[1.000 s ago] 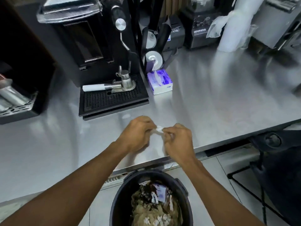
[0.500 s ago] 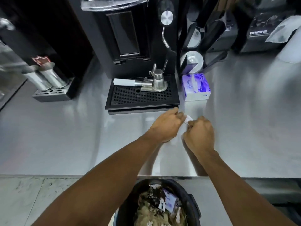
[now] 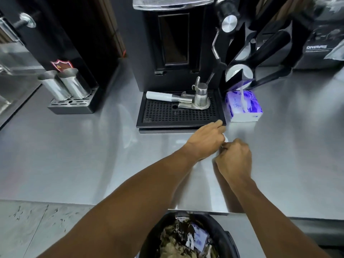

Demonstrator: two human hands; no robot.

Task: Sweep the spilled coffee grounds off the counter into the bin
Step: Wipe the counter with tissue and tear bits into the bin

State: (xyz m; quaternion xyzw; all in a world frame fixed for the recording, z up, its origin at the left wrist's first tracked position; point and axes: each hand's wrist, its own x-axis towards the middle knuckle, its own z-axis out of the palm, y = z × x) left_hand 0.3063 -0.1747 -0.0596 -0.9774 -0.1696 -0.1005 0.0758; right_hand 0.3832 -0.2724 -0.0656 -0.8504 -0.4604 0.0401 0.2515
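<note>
Whereas a second ago both hands worked near the bench's front edge above the bin (image 3: 226, 237), they now sit further back, just in front of the drip tray (image 3: 178, 116). Left hand (image 3: 206, 140) and right hand (image 3: 234, 157) are together, fingers closed on a small white wad (image 3: 225, 139), probably tissue; most of it is hidden. No coffee grounds can be made out on the bench (image 3: 74, 155); glare may mask them. The bin stands below the edge, already holding waste. Judged from this, the wad is being readied for wiping beside the tissue box (image 3: 243, 107), and sweeping towards the bin is not yet under way.
</note>
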